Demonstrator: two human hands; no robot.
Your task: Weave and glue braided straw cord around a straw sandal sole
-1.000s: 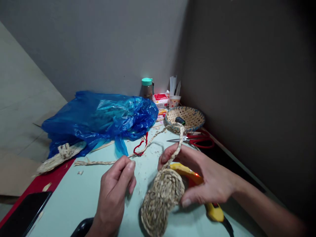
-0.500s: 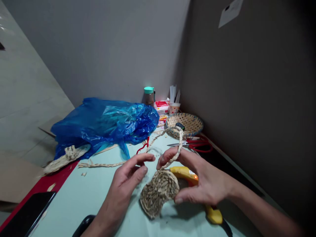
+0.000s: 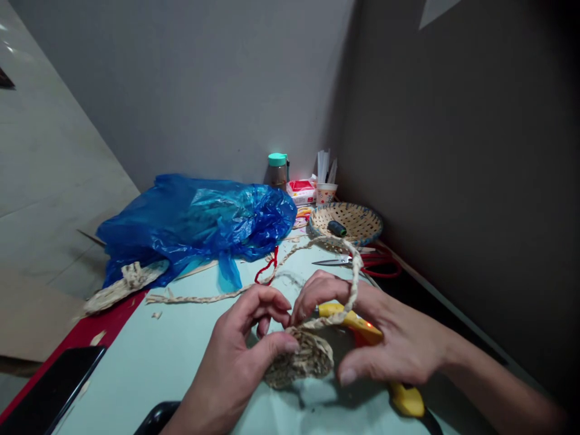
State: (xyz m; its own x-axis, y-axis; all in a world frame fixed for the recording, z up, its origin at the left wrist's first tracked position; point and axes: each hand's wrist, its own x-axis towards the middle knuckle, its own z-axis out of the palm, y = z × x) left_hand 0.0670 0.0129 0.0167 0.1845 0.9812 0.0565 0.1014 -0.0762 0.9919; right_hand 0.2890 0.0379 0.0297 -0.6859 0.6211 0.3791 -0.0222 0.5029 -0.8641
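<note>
A small coiled piece of braided straw (image 3: pixel 301 357) is held over the table, tilted so its face looks foreshortened. My left hand (image 3: pixel 247 347) pinches its left edge, thumb on top and fingers behind. Beside it, my right hand (image 3: pixel 376 329) has its fingertips at the far edge, where the braid leaves the coil, while its thumb stands apart from the piece. From there a pale straw braid (image 3: pixel 356 272) loops up across the right fingers and trails back over the table to the left. Behind the right hand lies a yellow glue gun (image 3: pixel 333 311) with an orange light, partly covered.
A blue plastic bag (image 3: pixel 194 223) fills the back left. Scissors (image 3: pixel 380 264) with red handles lie before a woven basket (image 3: pixel 362 220) holding a dark thread spool (image 3: pixel 336 228). A bottle (image 3: pixel 277 172) and paper cup (image 3: pixel 326 193) stand behind. A black phone (image 3: pixel 54 386) lies at left.
My left hand has closed onto the straw coil, which has tipped flatter. The right thumb has come away from its edge, and the braid loop has swung right.
</note>
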